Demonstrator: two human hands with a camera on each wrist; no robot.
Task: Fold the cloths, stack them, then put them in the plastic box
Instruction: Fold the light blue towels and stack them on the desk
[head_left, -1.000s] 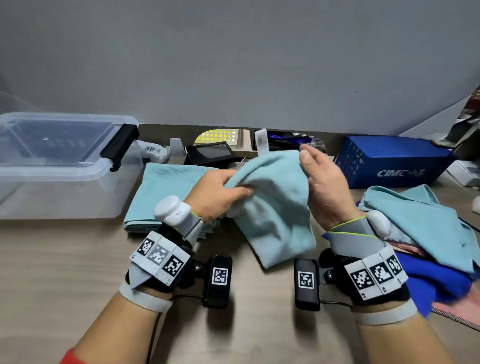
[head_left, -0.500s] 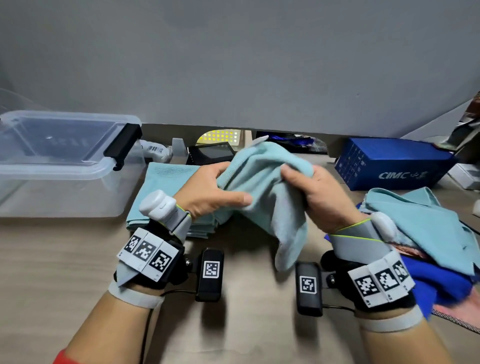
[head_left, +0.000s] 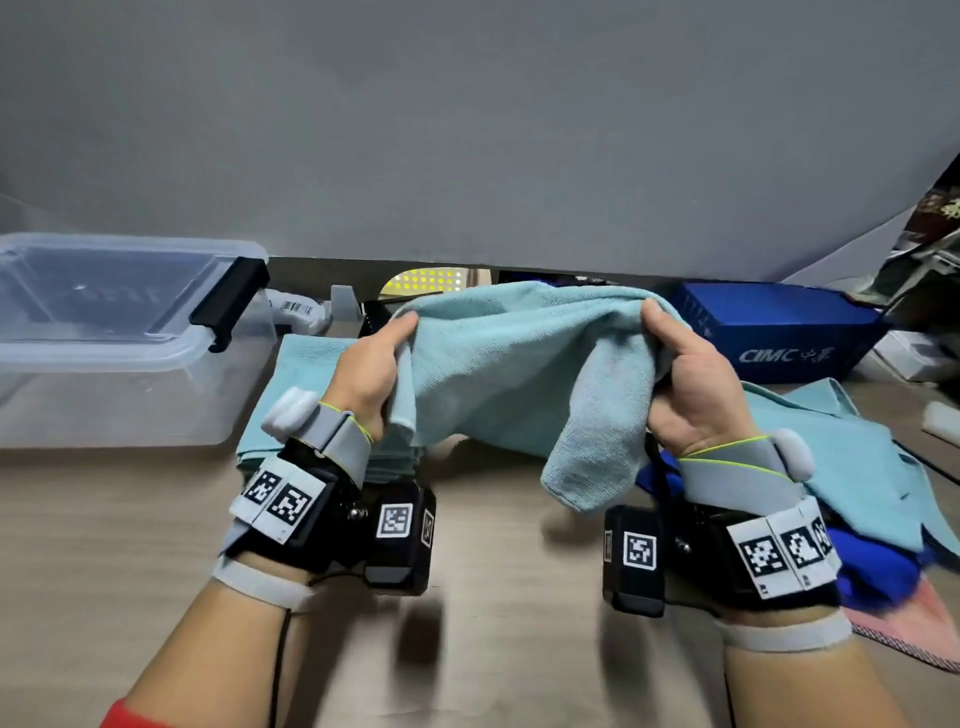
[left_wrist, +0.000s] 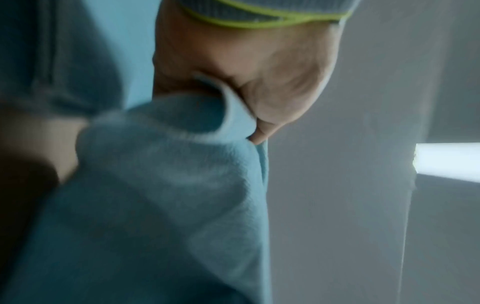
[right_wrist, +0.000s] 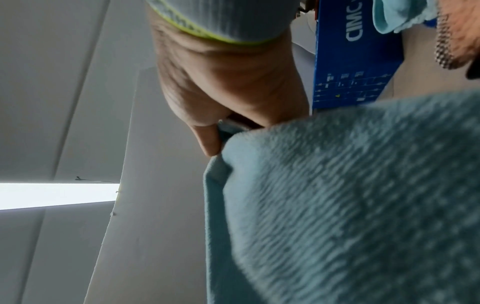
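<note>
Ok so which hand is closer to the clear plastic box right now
Left. The left hand grips the light blue cloth just right of the plastic box; the right hand holds the cloth's far end, farther right.

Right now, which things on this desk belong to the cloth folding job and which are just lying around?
Part of the job:
teal cloth held up by the left hand and right hand
folded teal stack
unfolded cloth pile
clear plastic box

Just lying about:
blue CIMC carton
small black device
white labelled object
</note>
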